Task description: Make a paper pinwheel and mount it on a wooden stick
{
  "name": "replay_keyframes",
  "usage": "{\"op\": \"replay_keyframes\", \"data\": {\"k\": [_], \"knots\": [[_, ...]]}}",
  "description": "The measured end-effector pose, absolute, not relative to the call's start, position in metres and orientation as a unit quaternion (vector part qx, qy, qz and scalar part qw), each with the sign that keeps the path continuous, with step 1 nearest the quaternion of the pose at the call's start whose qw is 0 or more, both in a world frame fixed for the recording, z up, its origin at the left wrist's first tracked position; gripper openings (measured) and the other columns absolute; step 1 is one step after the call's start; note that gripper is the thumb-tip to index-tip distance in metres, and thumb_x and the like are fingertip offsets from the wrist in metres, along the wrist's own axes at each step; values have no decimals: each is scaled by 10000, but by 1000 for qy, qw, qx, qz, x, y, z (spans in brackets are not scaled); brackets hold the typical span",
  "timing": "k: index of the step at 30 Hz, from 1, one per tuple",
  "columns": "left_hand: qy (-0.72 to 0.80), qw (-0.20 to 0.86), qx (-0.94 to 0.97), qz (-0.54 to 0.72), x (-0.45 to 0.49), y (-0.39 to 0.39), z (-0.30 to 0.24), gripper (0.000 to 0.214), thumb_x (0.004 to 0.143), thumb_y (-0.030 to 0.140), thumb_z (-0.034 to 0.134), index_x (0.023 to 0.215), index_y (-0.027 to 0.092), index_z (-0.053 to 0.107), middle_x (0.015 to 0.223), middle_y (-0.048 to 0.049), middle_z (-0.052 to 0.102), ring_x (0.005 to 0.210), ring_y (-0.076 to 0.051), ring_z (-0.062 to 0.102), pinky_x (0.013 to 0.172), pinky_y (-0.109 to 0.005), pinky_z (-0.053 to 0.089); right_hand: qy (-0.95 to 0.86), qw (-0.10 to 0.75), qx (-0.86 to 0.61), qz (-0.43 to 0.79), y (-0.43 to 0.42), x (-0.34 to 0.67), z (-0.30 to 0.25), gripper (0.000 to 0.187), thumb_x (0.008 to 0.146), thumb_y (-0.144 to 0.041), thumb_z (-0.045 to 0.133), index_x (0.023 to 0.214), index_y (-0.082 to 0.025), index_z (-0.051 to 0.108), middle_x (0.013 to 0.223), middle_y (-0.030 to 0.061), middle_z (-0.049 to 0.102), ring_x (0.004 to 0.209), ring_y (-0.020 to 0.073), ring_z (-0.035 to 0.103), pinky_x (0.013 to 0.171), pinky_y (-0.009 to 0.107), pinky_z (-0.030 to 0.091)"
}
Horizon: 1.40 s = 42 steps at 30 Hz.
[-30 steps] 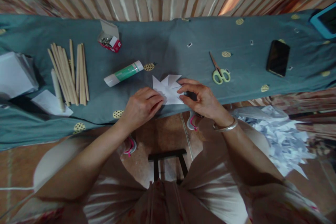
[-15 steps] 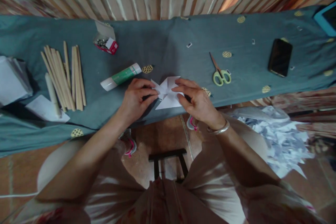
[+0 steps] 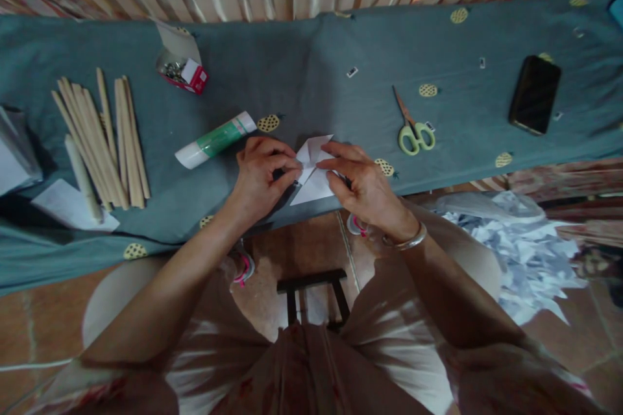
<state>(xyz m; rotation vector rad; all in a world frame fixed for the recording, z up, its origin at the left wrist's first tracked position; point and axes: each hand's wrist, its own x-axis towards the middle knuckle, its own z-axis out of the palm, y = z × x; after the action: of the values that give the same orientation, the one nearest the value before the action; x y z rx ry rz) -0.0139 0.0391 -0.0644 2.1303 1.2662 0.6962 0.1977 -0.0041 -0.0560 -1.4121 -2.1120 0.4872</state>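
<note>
A white paper pinwheel with folded-in points lies at the front edge of the cloth-covered table, between my two hands. My left hand pinches its left point, thumb and fingers closed near the centre. From the right, my right hand presses its fingertips on the paper and grips its right side; part of the sheet is hidden under those fingers. Just beyond my left hand lies a green and white glue stick. Scissors with green handles rest to the right of my right hand.
On the left are several wooden sticks, a white marker-like rod on a paper slip and a paper stack. A red box of metal pins stands open behind. A phone lies right; a bag of paper scraps sits below.
My left hand has moved right, bringing the paper's left point in towards the centre. My right hand stays almost in place. The view has shifted slightly.
</note>
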Motion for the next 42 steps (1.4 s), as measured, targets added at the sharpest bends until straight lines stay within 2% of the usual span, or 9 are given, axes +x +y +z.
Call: {"op": "replay_keyframes", "data": {"k": [12,17,27,39,42], "knots": [[492,254,804,215,-10,40,-60,100,834,289,674,760,242,724,1038,-28,695,1095,-266,532,940,-447,393,-788,263,-529,174,-6,197,-54,278,909,-159,497,1062,-154,728,1321,128,653,1225,271,597,1061,481,496],[499,251,804,202,-7,40,-58,99,825,290,676,757,234,718,1057,-32,695,1125,-279,511,945,-463,378,-788,258,-531,175,-5,197,-54,276,915,-180,497,1066,-180,728,1328,101,653,1223,257,597,1058,462,502],[494,271,797,219,-5,43,-58,95,784,284,693,704,233,690,1065,-44,688,1146,-313,489,958,-502,362,-782,251,-536,196,-6,196,-50,287,931,-212,480,1079,-204,726,1352,91,641,1258,281,577,1083,505,480],[499,266,797,213,-4,43,-59,111,778,282,691,683,227,671,1061,-45,688,1150,-314,481,948,-494,367,-805,222,-524,169,-8,195,-53,338,919,-167,469,1141,-217,718,1381,79,598,1270,284,548,1105,492,462],[497,266,798,214,-4,43,-59,111,787,287,693,696,226,679,1057,-48,683,1149,-313,482,949,-491,367,-802,218,-529,171,-9,194,-54,353,907,-147,476,1149,-252,710,1378,56,591,1267,283,549,1113,490,457]]}}
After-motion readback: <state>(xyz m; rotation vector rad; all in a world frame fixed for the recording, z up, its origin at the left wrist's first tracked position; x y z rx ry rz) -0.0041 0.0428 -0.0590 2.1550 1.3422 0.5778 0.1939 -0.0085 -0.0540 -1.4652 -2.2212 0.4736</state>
